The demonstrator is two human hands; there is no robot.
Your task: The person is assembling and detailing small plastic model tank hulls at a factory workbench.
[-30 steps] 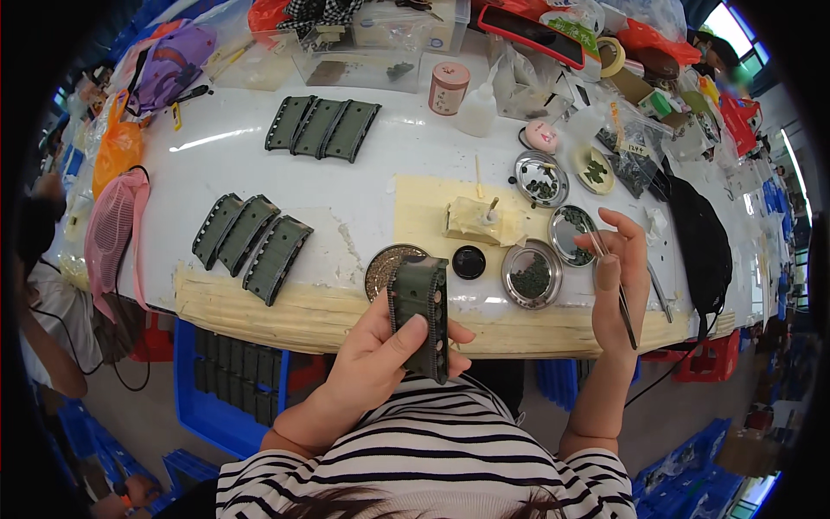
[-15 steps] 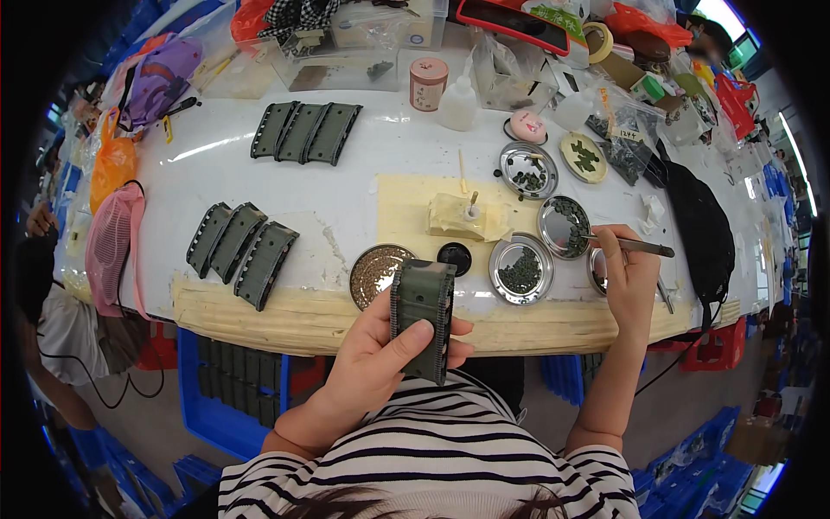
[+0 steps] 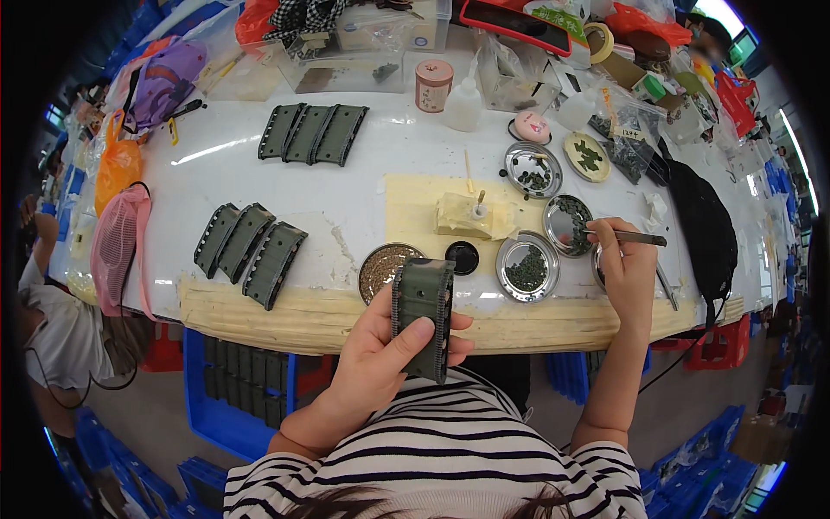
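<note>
My left hand [image 3: 372, 359] is wrapped round a dark green curved plastic piece [image 3: 422, 298] with toothed edges, held upright at the table's front edge. My right hand [image 3: 631, 264] pinches a pair of metal tweezers [image 3: 641, 237]. Their tips reach into a round metal dish [image 3: 554, 227] of small dark green bits; whether they grip one is too small to tell. Nearer me is another metal dish [image 3: 502, 278] of green bits. Brownish grains [image 3: 380, 270] fill a dish just behind the held piece, beside a small black round cup [image 3: 462, 257].
Several similar green pieces [image 3: 275, 265] lie in two groups on the left. A tape-covered block [image 3: 462, 216] stands mid-table. Behind it are a white squeeze bottle [image 3: 463, 105] and a pink tin [image 3: 433, 85]. A black bag [image 3: 702, 221] lies right; a blue crate [image 3: 201, 394] sits below.
The view has shifted slightly, so the table's things sit a little further right. The tweezers stay at the same dish, and my left hand keeps its hold. A person at far left has moved.
</note>
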